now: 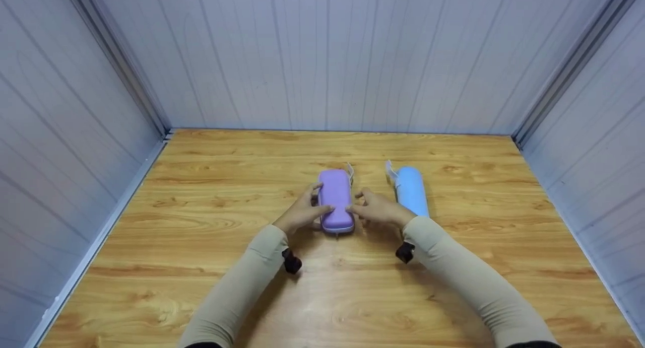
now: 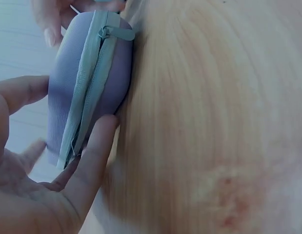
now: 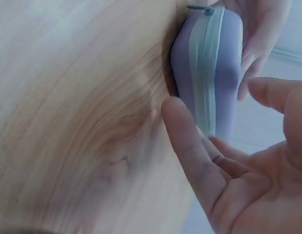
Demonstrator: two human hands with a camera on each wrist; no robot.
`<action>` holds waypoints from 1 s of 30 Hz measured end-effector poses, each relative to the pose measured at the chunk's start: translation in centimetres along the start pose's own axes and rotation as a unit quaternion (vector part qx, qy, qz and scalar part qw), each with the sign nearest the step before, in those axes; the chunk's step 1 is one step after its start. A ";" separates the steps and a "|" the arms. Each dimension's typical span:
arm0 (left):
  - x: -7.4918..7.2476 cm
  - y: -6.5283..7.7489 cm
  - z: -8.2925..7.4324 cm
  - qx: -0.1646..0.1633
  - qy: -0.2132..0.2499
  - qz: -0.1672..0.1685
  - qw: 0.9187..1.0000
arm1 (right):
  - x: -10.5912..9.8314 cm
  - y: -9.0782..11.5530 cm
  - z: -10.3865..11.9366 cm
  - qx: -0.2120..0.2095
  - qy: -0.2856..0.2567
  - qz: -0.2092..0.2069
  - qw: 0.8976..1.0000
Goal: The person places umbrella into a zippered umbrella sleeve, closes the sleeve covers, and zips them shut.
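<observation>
A purple zippered hard case lies lengthwise on the table between both hands. My left hand grips its left side, thumb on the lid and fingers along the side. A pale zipper with a pull tab runs round the case in the left wrist view. My right hand is at the right side with its thumb over the lid's edge; in the right wrist view its fingers are spread, tips close beside the case. A pale strap sticks out at the case's far right corner.
A blue case with a pale strap lies right of the purple one, partly behind my right wrist. The wooden table is bounded by pale panel walls at the back and both sides.
</observation>
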State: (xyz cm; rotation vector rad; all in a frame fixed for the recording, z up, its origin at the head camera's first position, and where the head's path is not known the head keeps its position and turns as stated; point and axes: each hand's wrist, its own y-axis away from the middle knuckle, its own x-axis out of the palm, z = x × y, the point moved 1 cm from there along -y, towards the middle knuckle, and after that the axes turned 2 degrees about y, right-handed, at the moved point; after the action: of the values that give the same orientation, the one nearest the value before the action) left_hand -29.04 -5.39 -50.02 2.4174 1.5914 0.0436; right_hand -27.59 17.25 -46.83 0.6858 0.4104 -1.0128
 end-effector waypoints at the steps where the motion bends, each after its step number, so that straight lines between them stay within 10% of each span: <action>1: -0.1 0.0 0.1 -0.003 0.008 -0.004 1.000 | 0.0 -0.2 0.0 0.001 -0.013 0.000 1.000; 11: -0.3 0.2 0.0 0.022 -0.030 -0.011 0.999 | 0.7 -2.3 0.3 -0.030 -0.153 -0.002 0.988; 22: -0.6 1.3 0.2 0.019 -0.030 0.011 0.999 | 1.0 -3.1 -0.1 -0.041 -0.066 -0.049 0.996; 30: -0.2 3.3 0.7 -0.075 0.051 0.024 0.996 | 1.5 -3.5 -0.1 -0.060 -0.032 -0.063 0.996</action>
State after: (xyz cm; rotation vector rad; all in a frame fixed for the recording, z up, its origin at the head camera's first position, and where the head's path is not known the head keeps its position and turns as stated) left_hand -26.06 -6.93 -49.98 2.3718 1.5124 0.2901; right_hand -29.88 15.15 -49.00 0.5236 0.4587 -1.1172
